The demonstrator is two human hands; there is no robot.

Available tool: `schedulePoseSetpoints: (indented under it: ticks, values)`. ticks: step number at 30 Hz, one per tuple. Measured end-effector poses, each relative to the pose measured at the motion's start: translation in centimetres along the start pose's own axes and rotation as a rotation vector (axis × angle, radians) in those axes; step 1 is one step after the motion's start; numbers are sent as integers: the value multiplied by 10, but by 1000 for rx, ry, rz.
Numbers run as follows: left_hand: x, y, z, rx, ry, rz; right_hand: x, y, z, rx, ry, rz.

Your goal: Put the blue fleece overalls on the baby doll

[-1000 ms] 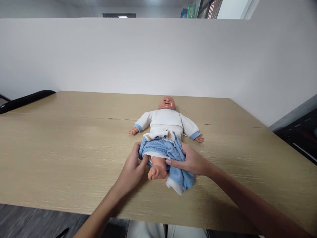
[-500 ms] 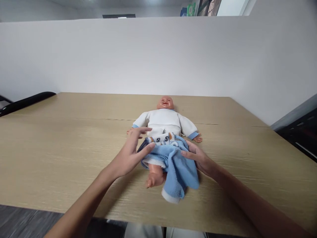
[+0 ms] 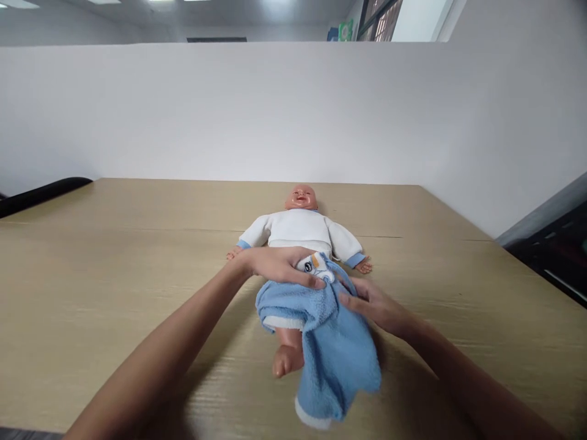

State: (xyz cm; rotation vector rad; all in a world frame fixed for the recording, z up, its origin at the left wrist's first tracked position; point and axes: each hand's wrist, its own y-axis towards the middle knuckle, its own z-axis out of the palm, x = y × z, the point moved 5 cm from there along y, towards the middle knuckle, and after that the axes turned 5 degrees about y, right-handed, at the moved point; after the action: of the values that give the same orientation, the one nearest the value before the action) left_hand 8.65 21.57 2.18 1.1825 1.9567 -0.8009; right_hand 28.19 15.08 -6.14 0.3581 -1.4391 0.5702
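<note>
A baby doll [image 3: 300, 226] in a white top with blue cuffs lies on its back, head at the far end. Blue fleece doll pants [image 3: 339, 348] with a printed white waistband are partly on it. One bare foot [image 3: 287, 360] sticks out of the left pant leg; the other pant leg hangs flat toward me. My left hand [image 3: 284, 266] lies across the waistband, thumb on the blue cloth and fingers behind the band, gripping it. On the right side, my right hand [image 3: 369, 302] pinches the pants' edge between thumb and fingers. The doll's other foot is hidden.
The doll rests on a wooden table [image 3: 137, 263] with a seam across it. A white partition [image 3: 229, 110] rises behind the table. At the left edge is a black curved chair part [image 3: 46, 192], and a dark object [image 3: 559, 250] stands at the right.
My left hand has moved right across the waistband and closed on it. My right hand stays at the right side of the pants. The view has shifted slightly.
</note>
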Motion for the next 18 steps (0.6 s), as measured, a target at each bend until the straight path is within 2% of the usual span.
schedulePoseSetpoints:
  ticks: [2, 3, 4, 8, 11, 13, 16, 18]
  values:
    - [10, 7, 6, 26, -58, -14, -1, -5, 2, 161, -72, 52]
    - [13, 10, 9, 56, -77, -17, -2, -8, 1, 183, -69, 63]
    - [16, 12, 12, 94, -88, -16, -2, -9, -2, 152, -42, 55]
    - [24, 16, 23, 304, -152, -11, -6, -9, -12, -127, 171, -14]
    - [26, 13, 28, 408, -254, 9, -8, -7, -9, -153, 195, 26]
    - [24, 12, 29, 411, -310, 74, -4, -7, -4, -61, 141, 55]
    - [17, 11, 27, 352, -340, 178, 5, -14, 7, 205, 52, 94]
    - [14, 11, 26, 321, -314, 204, 7, -20, 11, 310, 53, 123]
